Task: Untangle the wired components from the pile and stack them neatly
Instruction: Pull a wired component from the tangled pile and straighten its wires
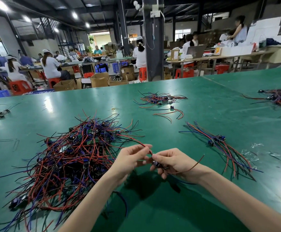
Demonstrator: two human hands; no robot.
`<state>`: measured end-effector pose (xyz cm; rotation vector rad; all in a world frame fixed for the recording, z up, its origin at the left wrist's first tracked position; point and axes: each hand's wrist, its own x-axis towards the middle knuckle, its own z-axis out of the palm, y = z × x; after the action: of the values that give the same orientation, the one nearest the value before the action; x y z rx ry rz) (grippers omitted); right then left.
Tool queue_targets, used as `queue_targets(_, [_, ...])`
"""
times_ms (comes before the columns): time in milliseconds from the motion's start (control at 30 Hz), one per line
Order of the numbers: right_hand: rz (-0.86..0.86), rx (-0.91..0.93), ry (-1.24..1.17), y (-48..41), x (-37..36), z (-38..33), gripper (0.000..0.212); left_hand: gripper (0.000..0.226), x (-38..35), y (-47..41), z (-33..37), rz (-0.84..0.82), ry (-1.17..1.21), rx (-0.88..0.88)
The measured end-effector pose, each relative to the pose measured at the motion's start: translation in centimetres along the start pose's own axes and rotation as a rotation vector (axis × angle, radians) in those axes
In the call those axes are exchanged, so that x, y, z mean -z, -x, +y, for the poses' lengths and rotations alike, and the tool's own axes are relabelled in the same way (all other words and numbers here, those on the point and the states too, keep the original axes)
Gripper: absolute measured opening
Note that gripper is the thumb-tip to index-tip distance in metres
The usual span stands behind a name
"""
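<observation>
A: What sits closest?

B: Two bare forearms over the green table (153, 213). The right hand (173, 162) has thumb and fingers curled round a wired component (155, 163), a small dark-blue module held just above the mat. The left hand (131, 158) pinches a red wire (141, 144) that leads to that module, caught between thumb and fingertips.

A: Which way does it lie?

B: Roughly across the view. The red wire runs up and left from the module toward the pile (72, 156). A second, reddish-brown wire (195, 165) arcs right and upward past the right wrist. Blue and black leads hang below the right hand.

A: And the pile?

B: Just left of the hands, a loose heap of red, blue and black wires. Dark modules and small green boards are mixed in. Strands splay every way, some passing under the left forearm.

A: Room to work?

B: Bare mat lies between the forearms, and between the right hand and the sorted stack (218, 139) to the right. That stack runs from upper left to lower right, modules bunched near its middle, wires fanning out at both ends.

A: Farther out?

B: A lone component (171, 108), then a small tangle (160, 98) towards the table's far edge. Another bundle (280, 97) sits at the right border, and a few pieces (0, 113) at the left.
</observation>
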<state>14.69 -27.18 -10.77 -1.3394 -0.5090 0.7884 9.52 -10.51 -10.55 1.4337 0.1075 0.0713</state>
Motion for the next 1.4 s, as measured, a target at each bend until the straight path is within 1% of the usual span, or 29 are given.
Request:
queue_targets(67, [-0.012, 0.003, -0.052, 0.0, -0.2, 0.0, 0.012, 0.017, -0.6, 0.4, -0.4, -0.092, -0.076, -0.005])
queue_targets(100, [-0.022, 0.012, -0.058, 0.0, -0.2, 0.1, 0.011, 0.016, -0.8, 0.5, -0.5, -0.095, -0.085, -0.022])
queue_targets(167, [-0.029, 0.048, -0.026, 0.1, -0.2, 0.0, 0.015, 0.015, -0.9, 0.4, -0.4, -0.036, -0.084, -0.057])
queue_targets(233, [-0.002, 0.063, -0.014, 0.0, -0.2, 0.1, 0.017, 0.015, -0.7, 0.3, -0.2, 0.041, -0.053, -0.083])
queue_targets(333, [0.059, 0.03, 0.008, -0.1, -0.1, 0.2, 0.009, 0.017, -0.6, 0.3, 0.0, 0.112, -0.087, -0.104])
queue_targets(433, [0.066, -0.02, 0.099, 0.1, 0.0, 0.3, 0.004, 0.017, -0.8, 0.3, 0.0, 0.146, -0.112, -0.117])
queue_targets(500, [0.088, -0.017, 0.123, 0.3, -0.1, 0.3, 0.006, 0.017, -0.8, 0.3, 0.1, 0.132, -0.077, -0.1])
queue_targets(600, [0.117, 0.032, 0.122, 0.3, -0.4, 0.2, 0.008, 0.014, -0.9, 0.4, 0.2, 0.04, -0.026, -0.049])
queue_targets(700, [0.145, 0.068, 0.187, 0.4, -0.6, 0.1, 0.012, 0.012, -0.9, 0.4, 0.2, -0.018, -0.05, -0.066])
queue_targets(833, [0.185, 0.099, 0.247, 0.3, -0.7, 0.0, 0.019, 0.014, -0.6, 0.3, 0.0, 0.019, -0.073, -0.117])
queue_targets(1067, [0.155, 0.058, 0.185, 0.2, -1.3, 0.1, 0.016, 0.006, -0.3, -0.1, -0.1, 0.041, -0.145, -0.146])
queue_targets(1167, [0.141, 0.041, 0.205, 0.3, -1.5, 0.1, 0.014, 0.012, -0.2, -0.1, -0.2, 0.036, -0.201, -0.143])
queue_targets(1300, [0.125, 0.045, 0.22, 0.4, -1.8, 0.2, 0.014, 0.028, -0.1, -0.2, -0.3, 0.032, -0.246, -0.149])
queue_targets(1400, [0.125, 0.07, 0.265, 0.5, -1.9, 0.3, 0.015, 0.026, -0.2, -0.2, -0.4, 0.031, -0.264, -0.156])
